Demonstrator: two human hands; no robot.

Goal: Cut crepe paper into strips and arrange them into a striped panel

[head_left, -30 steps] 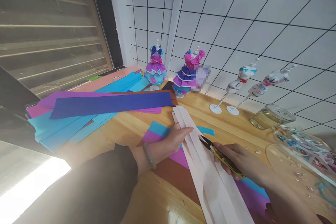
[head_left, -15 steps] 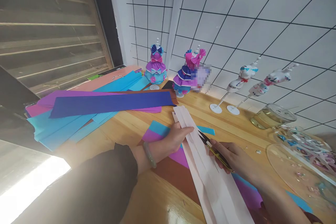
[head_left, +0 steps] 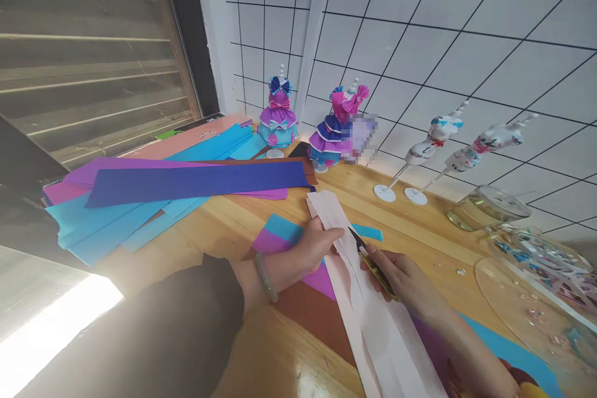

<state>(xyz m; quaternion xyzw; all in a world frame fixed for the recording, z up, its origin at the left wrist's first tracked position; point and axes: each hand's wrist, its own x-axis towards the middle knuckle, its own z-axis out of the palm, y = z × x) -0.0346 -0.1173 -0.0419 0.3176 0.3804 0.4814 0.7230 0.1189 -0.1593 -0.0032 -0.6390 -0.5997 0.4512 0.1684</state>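
Observation:
A long strip of pale pink folded paper (head_left: 387, 336) runs from the middle of the table toward me. My left hand (head_left: 317, 245) pinches its far part, thumb on top and the fingers hidden beneath. In my right hand (head_left: 396, 267) is a pair of scissors (head_left: 381, 277) with dark blades and yellow-edged handles. The blades reach the paper's right side, just beside my left thumb. Under the strip lie a brown sheet (head_left: 317, 317), purple paper (head_left: 275, 245) and blue paper (head_left: 285, 227).
Blue, purple and dark blue strips (head_left: 200, 183) pile up at the left. Small dress forms in paper dresses (head_left: 278, 124) and bare-stemmed mannequins (head_left: 443, 127) stand along the tiled wall. A glass jar (head_left: 485, 208) and a clear tray of trinkets (head_left: 536, 298) are at the right.
My right hand has moved the scissors left and slightly away from me along the paper, closer to my left thumb. My left hand keeps its hold.

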